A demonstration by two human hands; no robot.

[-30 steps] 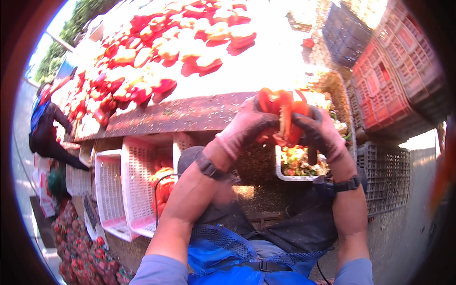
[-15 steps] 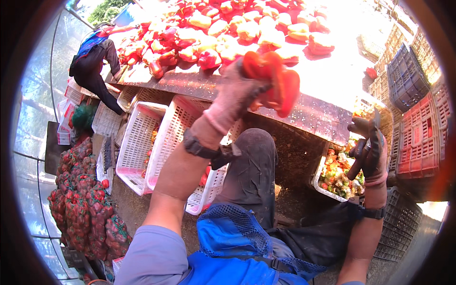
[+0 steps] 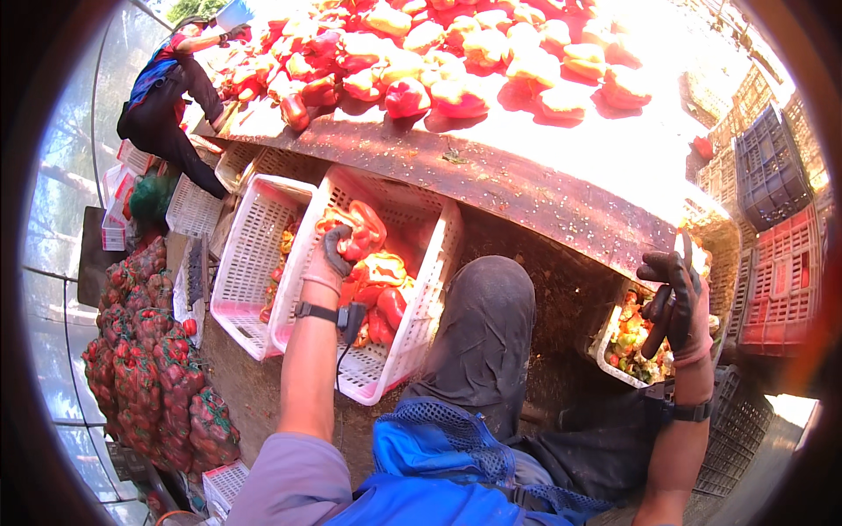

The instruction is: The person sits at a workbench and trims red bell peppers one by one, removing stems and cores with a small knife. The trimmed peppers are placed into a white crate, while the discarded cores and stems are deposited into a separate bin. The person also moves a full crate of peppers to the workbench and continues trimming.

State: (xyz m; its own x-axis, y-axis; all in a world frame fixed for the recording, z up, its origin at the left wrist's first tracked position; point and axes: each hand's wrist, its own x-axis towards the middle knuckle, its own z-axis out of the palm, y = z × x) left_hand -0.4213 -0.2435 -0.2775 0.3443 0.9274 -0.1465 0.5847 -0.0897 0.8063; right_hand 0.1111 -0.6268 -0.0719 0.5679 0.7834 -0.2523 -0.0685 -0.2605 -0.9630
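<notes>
My left hand [image 3: 326,259], in a pink and dark glove, is over a white plastic crate [image 3: 449,254]. Its fingers curl around a cut red bell pepper [image 3: 361,230]. Below it, more cut red peppers [image 3: 379,302] lie in the crate. On the right, my gloved right hand [image 3: 682,307] is closed around a knife, its handle mostly hidden by the fingers; a short pale blade [image 3: 687,248] sticks up. Underneath that hand stands a white crate of pepper cores and scraps [image 3: 627,337].
Whole red peppers [image 3: 456,53] are heaped on the sunlit wooden table [image 3: 491,193]. A second white crate [image 3: 241,263] stands to the left, beside filled net sacks [image 3: 158,377]. A person [image 3: 171,96] leans at the table's far left. Black and red crates [image 3: 776,280] are stacked right.
My left hand has moved down and left from above the table edge to over the white crate, carrying the cut pepper. My right hand stays nearly in place. The other person has straightened somewhat.
</notes>
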